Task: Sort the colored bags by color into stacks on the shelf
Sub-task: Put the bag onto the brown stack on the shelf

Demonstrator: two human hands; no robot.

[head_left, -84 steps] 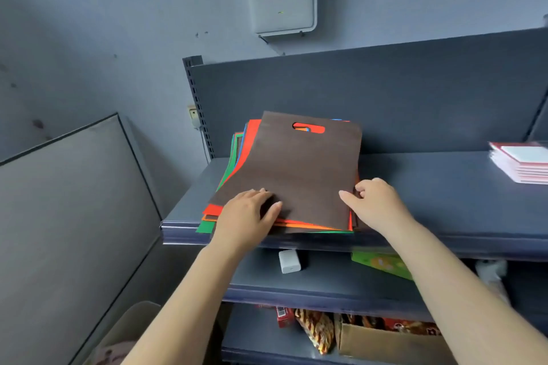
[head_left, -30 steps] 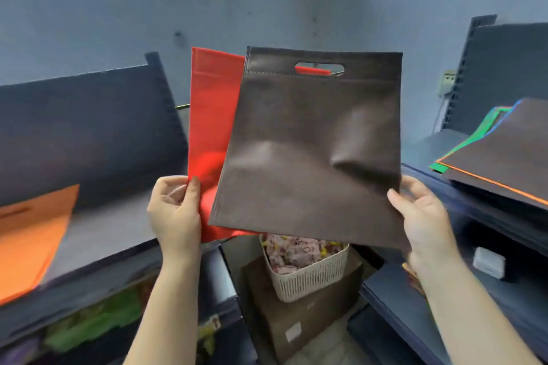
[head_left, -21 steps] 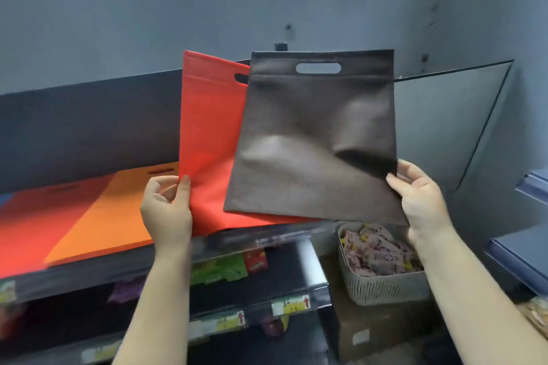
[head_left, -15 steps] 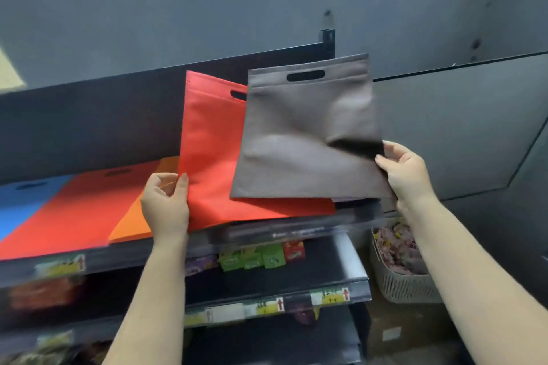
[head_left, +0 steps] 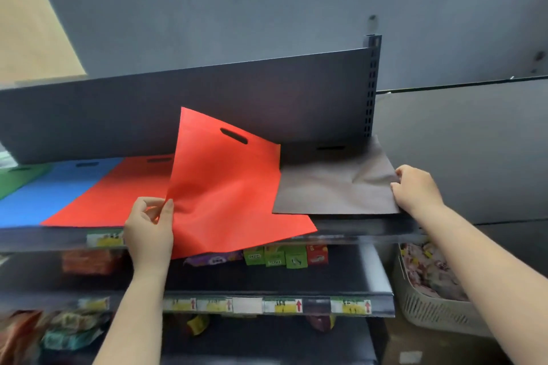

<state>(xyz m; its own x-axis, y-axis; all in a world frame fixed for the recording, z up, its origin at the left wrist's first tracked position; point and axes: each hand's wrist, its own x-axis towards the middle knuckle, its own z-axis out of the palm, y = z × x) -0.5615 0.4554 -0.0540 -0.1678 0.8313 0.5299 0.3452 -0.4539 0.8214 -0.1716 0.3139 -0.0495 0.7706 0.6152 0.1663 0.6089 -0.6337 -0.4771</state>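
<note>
your left hand (head_left: 149,231) pinches the red bag (head_left: 228,190) (tilted up); your right hand (head_left: 415,187) grips the brown bag (head_left: 332,187), flat on the shelf (head_left: 355,230).

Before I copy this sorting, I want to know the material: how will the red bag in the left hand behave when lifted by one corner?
The red bag is probably light: the left hand pinches one edge. Fairly stiff: it stands almost flat, barely sagging.
</note>
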